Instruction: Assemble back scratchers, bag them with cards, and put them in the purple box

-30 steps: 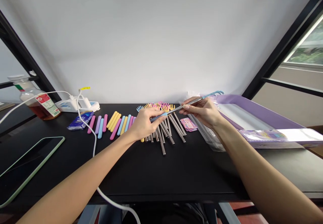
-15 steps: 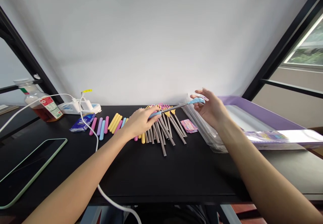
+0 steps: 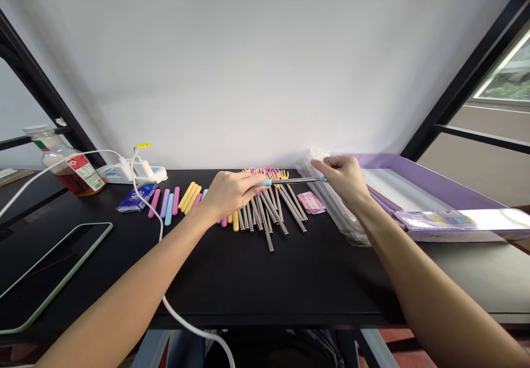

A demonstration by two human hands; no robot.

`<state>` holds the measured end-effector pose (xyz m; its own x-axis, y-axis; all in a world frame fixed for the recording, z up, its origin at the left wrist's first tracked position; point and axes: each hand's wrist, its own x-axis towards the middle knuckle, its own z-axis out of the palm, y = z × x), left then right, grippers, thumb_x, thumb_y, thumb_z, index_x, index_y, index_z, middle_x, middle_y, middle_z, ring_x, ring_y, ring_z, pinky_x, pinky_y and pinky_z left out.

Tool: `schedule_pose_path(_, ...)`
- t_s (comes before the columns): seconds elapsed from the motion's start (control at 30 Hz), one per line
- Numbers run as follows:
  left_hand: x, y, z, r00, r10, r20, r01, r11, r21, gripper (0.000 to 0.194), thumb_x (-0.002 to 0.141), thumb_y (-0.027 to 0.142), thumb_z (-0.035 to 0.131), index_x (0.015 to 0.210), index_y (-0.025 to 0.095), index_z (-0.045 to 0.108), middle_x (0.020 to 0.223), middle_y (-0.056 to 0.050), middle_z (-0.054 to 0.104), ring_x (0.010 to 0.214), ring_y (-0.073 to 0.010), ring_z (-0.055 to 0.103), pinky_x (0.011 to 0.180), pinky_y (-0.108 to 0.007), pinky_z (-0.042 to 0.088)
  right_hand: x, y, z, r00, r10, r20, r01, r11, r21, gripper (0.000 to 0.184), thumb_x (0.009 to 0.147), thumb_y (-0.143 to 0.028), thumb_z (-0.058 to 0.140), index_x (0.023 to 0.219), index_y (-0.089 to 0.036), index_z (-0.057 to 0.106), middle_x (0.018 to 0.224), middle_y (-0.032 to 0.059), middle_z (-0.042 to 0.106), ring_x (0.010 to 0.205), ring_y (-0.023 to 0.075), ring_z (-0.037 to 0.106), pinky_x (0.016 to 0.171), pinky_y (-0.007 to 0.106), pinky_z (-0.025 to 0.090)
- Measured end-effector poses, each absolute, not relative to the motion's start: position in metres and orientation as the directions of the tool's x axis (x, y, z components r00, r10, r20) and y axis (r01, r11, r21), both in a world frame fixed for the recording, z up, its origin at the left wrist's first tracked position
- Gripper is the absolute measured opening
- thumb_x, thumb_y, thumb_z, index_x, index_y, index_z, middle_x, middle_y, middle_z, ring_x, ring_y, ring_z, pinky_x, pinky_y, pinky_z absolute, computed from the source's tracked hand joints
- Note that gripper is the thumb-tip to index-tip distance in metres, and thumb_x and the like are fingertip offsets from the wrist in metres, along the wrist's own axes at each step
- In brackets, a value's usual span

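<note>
The right hand point(image 3: 344, 175), open half a second ago, now has its fingers closed around the metal rod's point(image 3: 295, 180) far blue end, the left hand point(image 3: 230, 192) gripping its blue handle point(image 3: 265, 182), so both ends are held above the piled rods point(image 3: 274, 212) on the worktop point(image 3: 314, 279).

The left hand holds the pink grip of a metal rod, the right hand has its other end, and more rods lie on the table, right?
Not quite: the grip is light blue, not pink, as the head view shows. The left hand holds it, the right hand has the other end of the metal rod, and more rods lie on the table.
</note>
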<state>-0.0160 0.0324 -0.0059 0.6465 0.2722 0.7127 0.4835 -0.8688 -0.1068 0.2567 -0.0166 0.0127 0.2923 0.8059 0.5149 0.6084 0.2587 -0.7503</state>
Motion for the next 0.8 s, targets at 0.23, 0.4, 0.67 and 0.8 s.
schedule_pose_path(0.23, -0.004, 0.024, -0.007, 0.634, 0.229, 0.738, 0.478, -0.867, -0.142, 0.033, 0.104, 0.039, 0.046, 0.100, 0.020, 0.074, 0.074, 0.001, 0.073, 0.057, -0.0109, 0.062, 0.050, -0.025, 0.033, 0.241, -0.016, 0.007, 0.272, 0.789, 0.551, 0.614, 0.299, -0.731, 0.042, 0.073, -0.023, 0.056, 0.055, -0.024, 0.018, 0.055, -0.0056, 0.015, 0.056, 0.0094, 0.016, 0.054, 0.030, 0.014)
schedule_pose_path(0.4, 0.002, 0.015, -0.005, 0.636, 0.290, 0.715, 0.519, -0.846, -0.119, 0.039, 0.104, 0.043, 0.044, 0.092, 0.020, 0.073, 0.066, 0.001, 0.068, 0.053, -0.0117, 0.057, 0.049, -0.027, 0.029, 0.228, -0.017, 0.002, 0.259, 0.761, 0.595, 0.613, 0.347, -0.710, 0.039, 0.073, -0.022, 0.053, 0.056, -0.024, 0.017, 0.057, -0.0051, 0.015, 0.057, 0.0098, 0.018, 0.054, 0.030, 0.016)
schedule_pose_path(0.67, 0.016, 0.007, 0.001, 0.663, 0.412, 0.625, 0.568, -0.821, -0.061, 0.043, 0.103, 0.044, 0.042, 0.078, 0.020, 0.066, 0.064, -0.001, 0.065, 0.054, -0.0137, 0.054, 0.049, -0.029, 0.025, 0.220, -0.018, 0.002, 0.231, 0.752, 0.618, 0.619, 0.377, -0.689, 0.040, 0.076, -0.027, 0.052, 0.056, -0.024, 0.017, 0.058, -0.0039, 0.015, 0.057, 0.0109, 0.018, 0.054, 0.030, 0.017)
schedule_pose_path(0.8, 0.021, 0.005, -0.006, 0.646, 0.436, 0.626, 0.577, -0.816, -0.026, 0.043, 0.103, 0.044, 0.043, 0.076, 0.020, 0.065, 0.063, -0.001, 0.064, 0.055, -0.0146, 0.055, 0.050, -0.030, 0.025, 0.218, -0.017, -0.001, 0.220, 0.742, 0.633, 0.648, 0.375, -0.663, 0.041, 0.078, -0.030, 0.051, 0.056, -0.024, 0.017, 0.059, -0.0034, 0.015, 0.058, 0.0115, 0.019, 0.055, 0.030, 0.018)
